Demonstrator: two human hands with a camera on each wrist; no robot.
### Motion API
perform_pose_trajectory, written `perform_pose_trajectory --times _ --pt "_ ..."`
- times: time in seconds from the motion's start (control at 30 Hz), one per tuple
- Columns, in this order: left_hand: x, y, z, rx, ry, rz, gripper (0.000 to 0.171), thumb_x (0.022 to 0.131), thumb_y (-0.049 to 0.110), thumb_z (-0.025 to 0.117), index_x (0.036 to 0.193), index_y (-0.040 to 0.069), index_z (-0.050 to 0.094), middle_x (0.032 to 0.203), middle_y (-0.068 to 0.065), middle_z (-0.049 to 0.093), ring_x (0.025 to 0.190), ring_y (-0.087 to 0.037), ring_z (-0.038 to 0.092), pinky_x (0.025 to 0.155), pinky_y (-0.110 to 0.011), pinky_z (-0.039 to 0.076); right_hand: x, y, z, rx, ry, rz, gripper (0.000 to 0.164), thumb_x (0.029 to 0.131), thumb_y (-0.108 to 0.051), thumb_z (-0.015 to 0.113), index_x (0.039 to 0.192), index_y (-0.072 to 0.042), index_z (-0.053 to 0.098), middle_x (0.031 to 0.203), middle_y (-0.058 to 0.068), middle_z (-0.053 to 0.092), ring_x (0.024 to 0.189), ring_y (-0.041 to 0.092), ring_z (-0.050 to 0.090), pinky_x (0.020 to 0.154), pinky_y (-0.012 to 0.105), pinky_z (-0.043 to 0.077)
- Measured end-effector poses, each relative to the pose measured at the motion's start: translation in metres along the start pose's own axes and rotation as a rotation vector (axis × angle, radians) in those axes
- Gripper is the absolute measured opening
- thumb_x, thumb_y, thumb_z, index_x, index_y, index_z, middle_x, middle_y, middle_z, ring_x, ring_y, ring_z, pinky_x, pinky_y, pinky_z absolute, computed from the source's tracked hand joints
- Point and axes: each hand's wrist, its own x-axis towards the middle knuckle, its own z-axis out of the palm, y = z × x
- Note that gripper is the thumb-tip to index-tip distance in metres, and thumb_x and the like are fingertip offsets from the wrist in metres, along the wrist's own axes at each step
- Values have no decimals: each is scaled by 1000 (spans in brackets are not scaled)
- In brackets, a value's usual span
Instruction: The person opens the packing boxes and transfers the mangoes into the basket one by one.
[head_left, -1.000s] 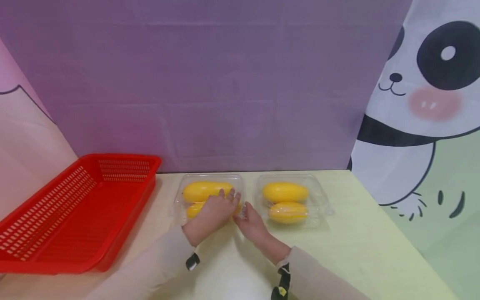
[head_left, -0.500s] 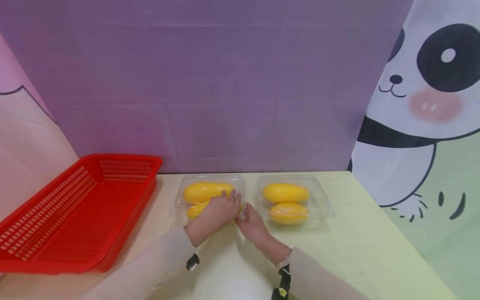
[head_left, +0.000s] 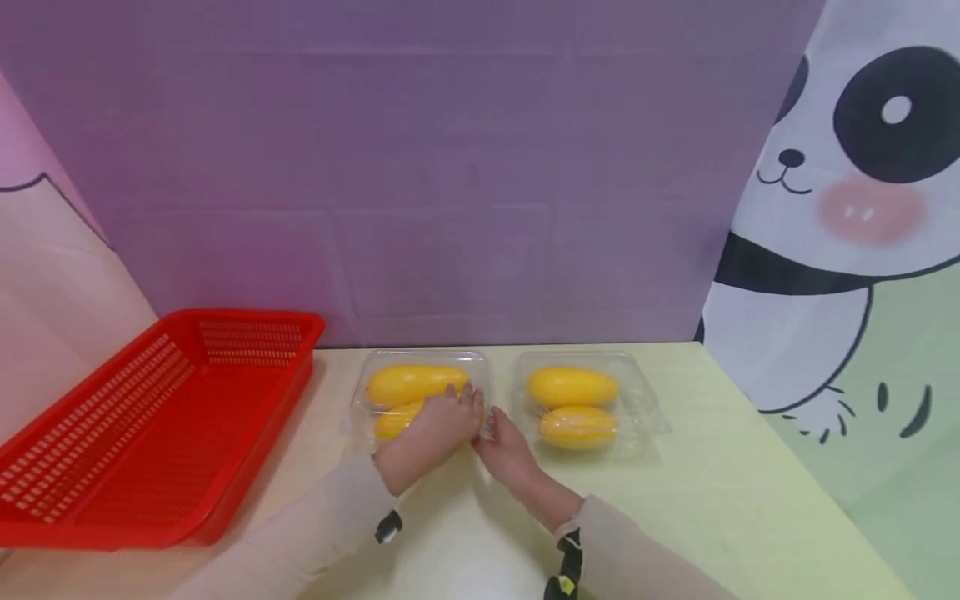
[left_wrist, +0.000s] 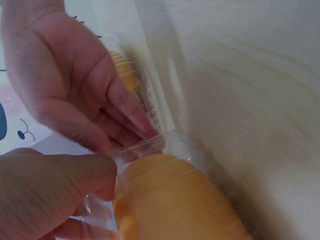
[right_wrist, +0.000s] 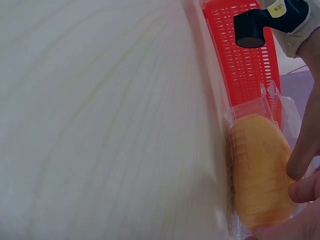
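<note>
A clear plastic clamshell box (head_left: 427,355) with two yellow oblong fruits (head_left: 412,385) sits mid-table. My left hand (head_left: 435,433) lies over its near right part, fingers reaching across the right side. In the left wrist view, the left thumb (left_wrist: 95,172) presses at the box's edge, with a finger beyond the clear plastic. My right hand (head_left: 508,450) pinches the box's right front corner between thumb and fingers. The right wrist view shows one fruit (right_wrist: 260,170) behind clear plastic, beside the fingers. The hands partly hide the nearer fruit and the box's front corner.
To the right stands another clear clamshell box (head_left: 637,387) with two yellow fruits (head_left: 573,387). A red plastic basket (head_left: 262,467) takes up the table's left side. Behind the table (head_left: 720,500) hangs a purple cloth (head_left: 450,167); a panda print (head_left: 795,333) is at right.
My left hand has shifted slightly to the right along the box. The right hand stays at the corner, and the boxes keep nearly the same place.
</note>
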Motion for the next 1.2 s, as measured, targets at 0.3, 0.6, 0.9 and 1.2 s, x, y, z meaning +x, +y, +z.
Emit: perform_pose_trajectory --times 0.3,0.6,0.9,1.2 --pt "-2 4 0 -37 -26 -45 32 93 9 56 124 3 59 122 -14 62 100 -31 65 63 -41 58 1 1 2 -8 12 -49 48 86 -10 59 127 11 45 122 30 55 117 44 49 101 55 37" --pt "-3 1 -2 -19 -39 -3 32 94 10 54 125 2 58 123 -14 62 101 -31 64 63 -39 58 1 -1 0 0 -1 2 60 87 -12 59 136 13 35 131 32 48 124 46 42 105 55 32" --pt "-2 -6 -6 18 40 37 28 93 11 57 119 1 61 114 -12 66 101 -21 65 72 -31 57 0 -3 -2 30 -37 32 63 89 -11 57 140 12 28 140 31 38 130 45 35 108 55 28" --pt "0 -9 -2 -14 90 54 24 91 8 57 113 -1 62 108 -13 68 93 -20 66 79 -32 55 1 -4 -1 22 -21 14 62 88 -11 59 139 12 31 134 32 44 126 46 40 105 55 32"
